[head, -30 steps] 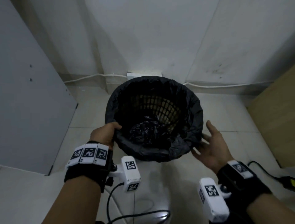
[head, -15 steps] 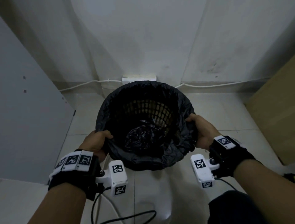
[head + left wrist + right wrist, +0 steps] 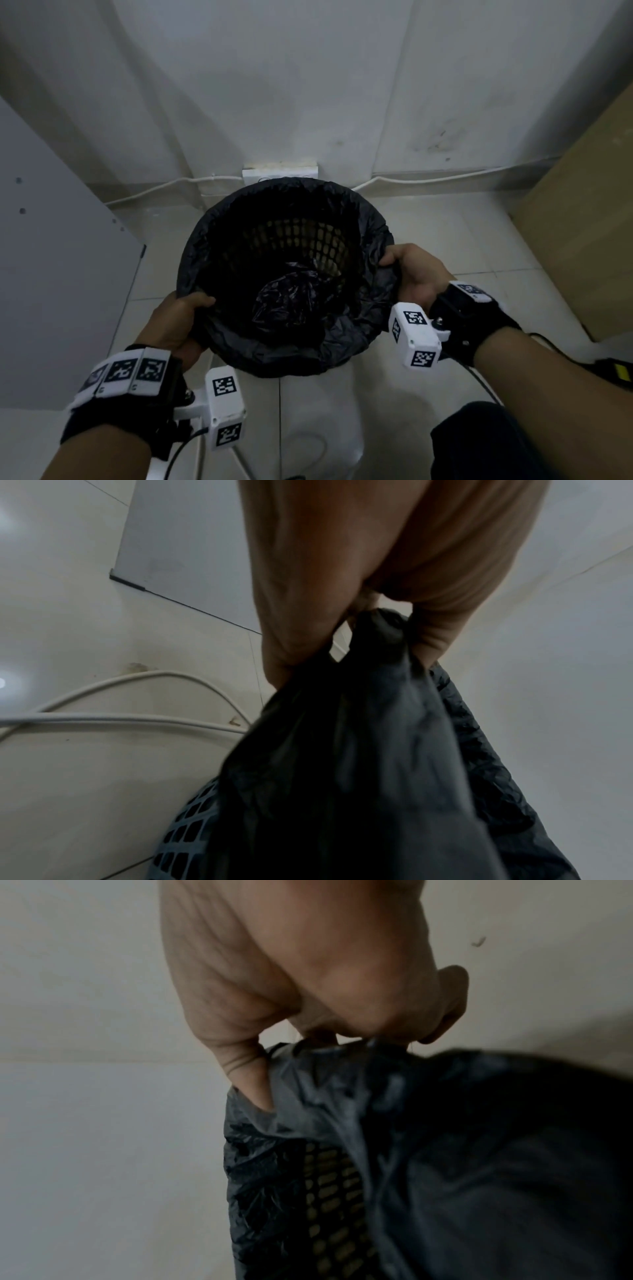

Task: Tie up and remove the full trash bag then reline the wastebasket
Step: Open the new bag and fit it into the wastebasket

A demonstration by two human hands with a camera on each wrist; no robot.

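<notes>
Wastebasket (image 3: 298,246), dark lattice plastic, is standing upright on the tiled floor (image 3: 445,219) against the wall, lined with a black trash bag (image 3: 284,346) whose hem is folded over the rim. Left hand (image 3: 178,325) is gripping the hem at the near-left of the rim; right hand (image 3: 416,274) is pinching it at the right, fingers curled round bunched plastic. Both holds are lying on opposite sides of the opening, so the hem is likely being freed upward and inward. Crumpled black plastic (image 3: 291,301) is sitting at the bottom.
</notes>
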